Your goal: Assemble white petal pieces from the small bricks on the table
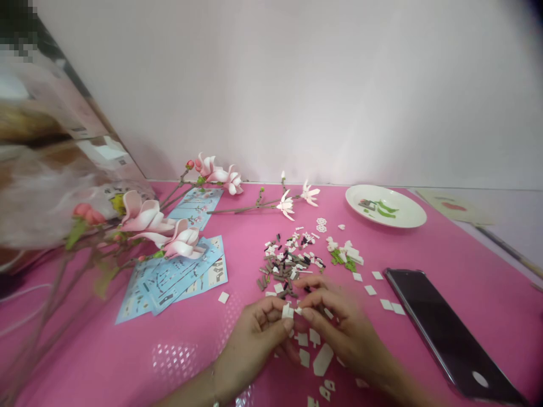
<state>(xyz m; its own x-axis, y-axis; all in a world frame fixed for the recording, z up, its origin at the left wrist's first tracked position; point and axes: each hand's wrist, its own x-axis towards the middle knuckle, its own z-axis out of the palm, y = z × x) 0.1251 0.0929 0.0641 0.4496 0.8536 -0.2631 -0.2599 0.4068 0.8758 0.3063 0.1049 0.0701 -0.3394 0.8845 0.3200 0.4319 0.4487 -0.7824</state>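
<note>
Between thumb and forefinger, my left hand [265, 330] grips a small white building-block piece [288, 311]. Close against it, my right hand [335, 316] pinches a tiny white piece [298, 310]; whether the two pieces touch I cannot tell. Just beyond my hands lies a loose pile of brown, black and white building-block pieces [284, 263]. Several flat white pieces [323, 360] are spread on the pink table [182, 384] beneath and in front of my hands, some of them covered by my fingers.
Block-built pink magnolia branches [184, 240] lie at left over blue instruction sheets [212, 274]. Another branch with white flowers [285, 204] lies at the back. A white plate [407, 217] holds green pieces. A black phone [445, 333] is at right, near white square tiles [386, 304].
</note>
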